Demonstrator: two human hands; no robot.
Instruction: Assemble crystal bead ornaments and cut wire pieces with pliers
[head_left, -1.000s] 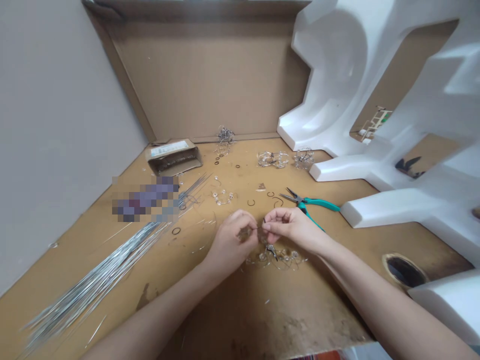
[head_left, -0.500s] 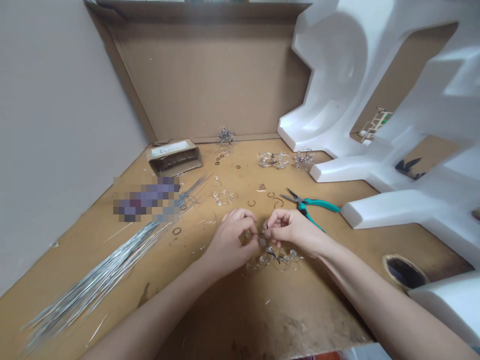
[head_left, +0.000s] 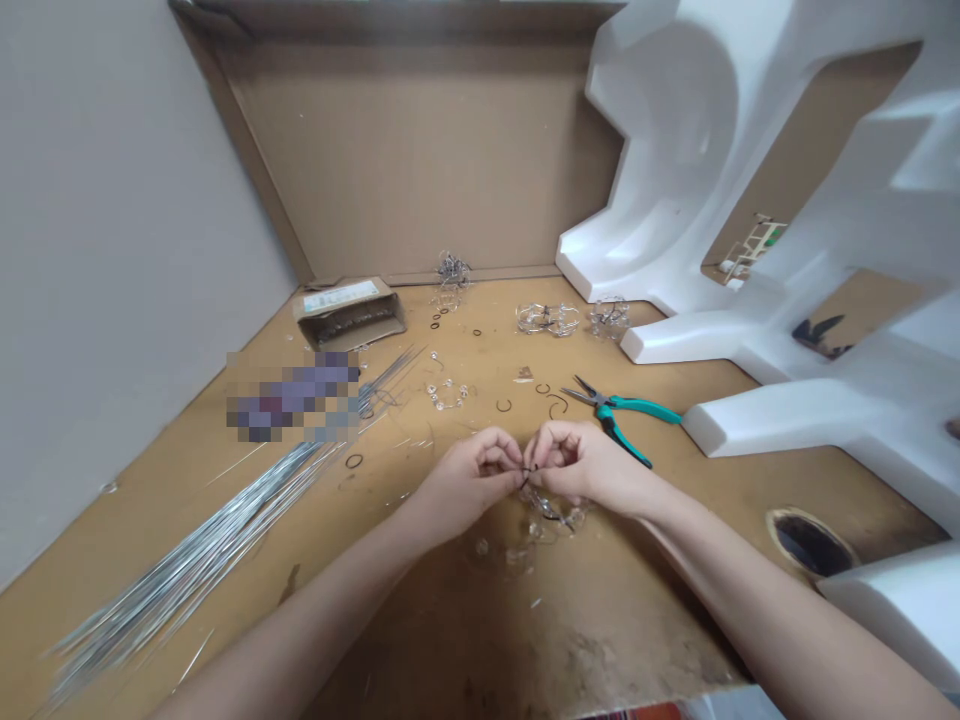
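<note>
My left hand (head_left: 476,478) and my right hand (head_left: 581,465) meet fingertip to fingertip above the table. Between their pinched thumbs and forefingers is a short dark wire piece at a beaded wire frame (head_left: 551,515). That frame, with clear round beads and thin wire loops, hangs just below my fingers; the fingers hide its upper part. Beyond my right hand lie needle-nose pliers (head_left: 626,408) with teal handles, their jaws apart. Several dark wire rings (head_left: 503,406) lie past my fingers, and a ring of clear beads (head_left: 448,395) rests to their left.
A bundle of straight metal wires (head_left: 225,545) runs along the left. An open cardboard box (head_left: 352,312) sits at the back left. Finished-looking beaded wire pieces (head_left: 546,320) stand near the back. White foam blocks (head_left: 675,335) line the right, near a dark hole (head_left: 810,542).
My left hand has moved right and its fingertips have closed in against those of my right hand. The beaded frame has shifted and bunched slightly beneath them.
</note>
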